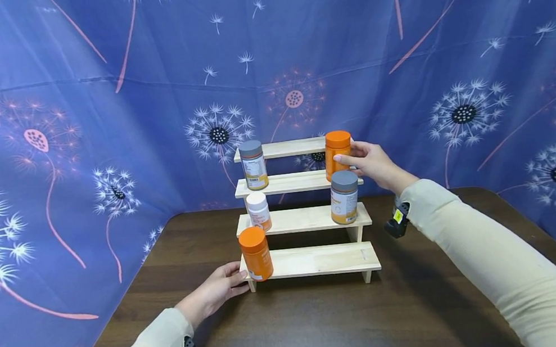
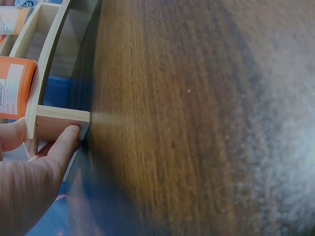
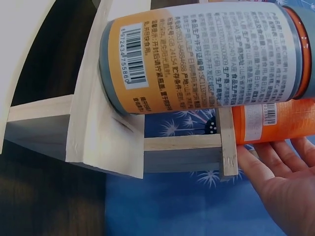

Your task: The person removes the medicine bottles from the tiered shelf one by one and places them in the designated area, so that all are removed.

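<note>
A light wooden tiered stand (image 1: 317, 260) holds several supplement bottles. My right hand (image 1: 376, 164) grips an orange bottle (image 1: 336, 140) at the right end of the second tier from the top. In the right wrist view the fingers (image 3: 261, 167) lie against the orange bottle (image 3: 285, 120). Just below stands a grey-lidded bottle (image 1: 345, 200). At the bottom tier's left end, my left hand (image 1: 219, 290) holds the stand's corner, and one finger (image 2: 64, 140) touches its leg (image 2: 61, 115). Beside the thumb stands another orange bottle (image 1: 257, 257).
On the left side, a small white bottle (image 1: 259, 210) stands on the third tier down and a grey-lidded bottle (image 1: 254, 167) on the second. The stand sits on a dark wooden table (image 1: 294, 330). Blue dandelion-print cloth (image 1: 374, 73) hangs behind it and along both sides.
</note>
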Available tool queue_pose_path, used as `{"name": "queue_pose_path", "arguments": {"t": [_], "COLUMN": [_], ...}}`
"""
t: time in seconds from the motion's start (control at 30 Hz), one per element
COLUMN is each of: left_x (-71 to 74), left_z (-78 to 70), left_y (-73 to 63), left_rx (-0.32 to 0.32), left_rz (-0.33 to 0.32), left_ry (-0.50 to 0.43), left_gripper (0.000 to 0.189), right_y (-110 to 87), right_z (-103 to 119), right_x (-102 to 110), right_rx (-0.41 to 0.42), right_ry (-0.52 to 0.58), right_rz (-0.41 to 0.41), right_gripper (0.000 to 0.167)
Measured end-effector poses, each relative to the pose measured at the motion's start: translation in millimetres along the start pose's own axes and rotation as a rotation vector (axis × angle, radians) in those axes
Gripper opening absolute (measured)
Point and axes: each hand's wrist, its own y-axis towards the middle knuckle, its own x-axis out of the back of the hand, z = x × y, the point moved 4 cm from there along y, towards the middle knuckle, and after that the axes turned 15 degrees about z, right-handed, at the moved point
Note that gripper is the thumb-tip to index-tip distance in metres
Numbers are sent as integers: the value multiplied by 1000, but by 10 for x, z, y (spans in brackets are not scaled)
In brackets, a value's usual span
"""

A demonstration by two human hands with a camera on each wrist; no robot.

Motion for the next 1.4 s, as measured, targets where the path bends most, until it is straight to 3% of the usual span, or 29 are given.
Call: {"name": "queue_pose_path", "arguments": {"t": [0.3, 0.67, 0.93, 1.13, 1.4], "left_x": [-11, 14, 14, -8, 3], "left_z": [-13, -31, 27, 78, 27], "left_y": [-16, 5, -6, -29, -11], "left_rx": [2, -7, -11, 1, -14], "left_rz": [-9, -7, 16, 26, 30], "left_ry": [6, 6, 11, 6, 15], "left_gripper": [50, 51, 51, 49, 51], "right_y": [-19, -4, -15, -70, -167], "right_z": [-11, 15, -16, -35, 67], "right_x": [-39, -14, 3, 20, 149], "right_rx": [8, -8, -33, -52, 19], "right_ry": [-52, -21, 80, 70, 92], "right_rz": [-22, -34, -7, -1, -72], "right_gripper": [79, 81, 79, 74, 75]}}
